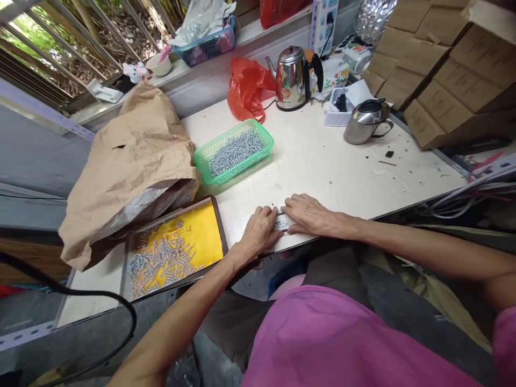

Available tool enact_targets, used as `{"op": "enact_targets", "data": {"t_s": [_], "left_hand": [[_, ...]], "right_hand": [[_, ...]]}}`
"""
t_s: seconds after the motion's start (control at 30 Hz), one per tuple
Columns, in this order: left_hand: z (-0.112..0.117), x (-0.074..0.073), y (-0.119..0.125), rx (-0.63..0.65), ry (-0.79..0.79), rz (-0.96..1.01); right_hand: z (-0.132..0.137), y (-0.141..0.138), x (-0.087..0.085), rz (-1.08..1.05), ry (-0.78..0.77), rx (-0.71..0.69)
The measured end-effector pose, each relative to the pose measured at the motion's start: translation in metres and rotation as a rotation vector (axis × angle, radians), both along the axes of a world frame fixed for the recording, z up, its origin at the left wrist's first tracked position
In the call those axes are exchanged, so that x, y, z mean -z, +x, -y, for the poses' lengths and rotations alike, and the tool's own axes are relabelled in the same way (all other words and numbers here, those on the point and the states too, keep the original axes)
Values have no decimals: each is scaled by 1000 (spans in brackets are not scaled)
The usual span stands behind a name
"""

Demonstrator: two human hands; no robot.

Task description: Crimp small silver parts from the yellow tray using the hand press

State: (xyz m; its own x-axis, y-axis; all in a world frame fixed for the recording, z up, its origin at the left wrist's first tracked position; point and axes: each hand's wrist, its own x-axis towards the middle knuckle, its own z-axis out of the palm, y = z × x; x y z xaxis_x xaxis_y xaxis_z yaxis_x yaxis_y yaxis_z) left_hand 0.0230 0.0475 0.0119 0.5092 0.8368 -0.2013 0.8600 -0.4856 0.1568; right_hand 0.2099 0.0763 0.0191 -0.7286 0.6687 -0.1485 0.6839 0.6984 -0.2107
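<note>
Close to the table's front edge, both hands meet around a small flat grey piece (282,222), partly covered by fingers; its kind I cannot make out. My left hand (260,230) is closed, its bent fingers pressing on the left end of the piece. From the other side my right hand (308,214) grips the right end, fingers curled and thumb low. To the left lies a shallow dark-rimmed tray (220,228) with a yellow sheet (207,236) and many small metal pins or screws (161,263) on it. A green plastic basket (231,177) full of similar small metal parts (237,152) stands behind.
A large brown paper bag (133,156) slumps at the left. Toward the back are a red plastic bag (248,88), a steel kettle (291,80) and a steel jug (365,124). Cardboard boxes (447,70) stack at right. A black cable (100,293) hangs lower left.
</note>
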Motion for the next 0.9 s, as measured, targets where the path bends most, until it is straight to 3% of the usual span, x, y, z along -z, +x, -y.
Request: {"op": "enact_targets", "data": {"t_s": [0.3, 0.47, 0.6, 0.7, 0.83, 0.9], "left_hand": [[1, 0, 8, -113, 5, 46], [12, 12, 6, -150, 113, 144], [46, 32, 11, -131, 244, 289], [67, 42, 18, -125, 252, 351], [72, 43, 23, -142, 229, 382], [71, 42, 24, -145, 221, 401]], "right_hand": [[-6, -6, 23, -48, 10, -41], [-9, -2, 12, -26, 71, -6], [-21, 8, 12, -66, 26, -83], [-37, 8, 19, -99, 31, -34], [-53, -11, 15, -81, 131, 120], [-49, -29, 6, -81, 161, 93]]}}
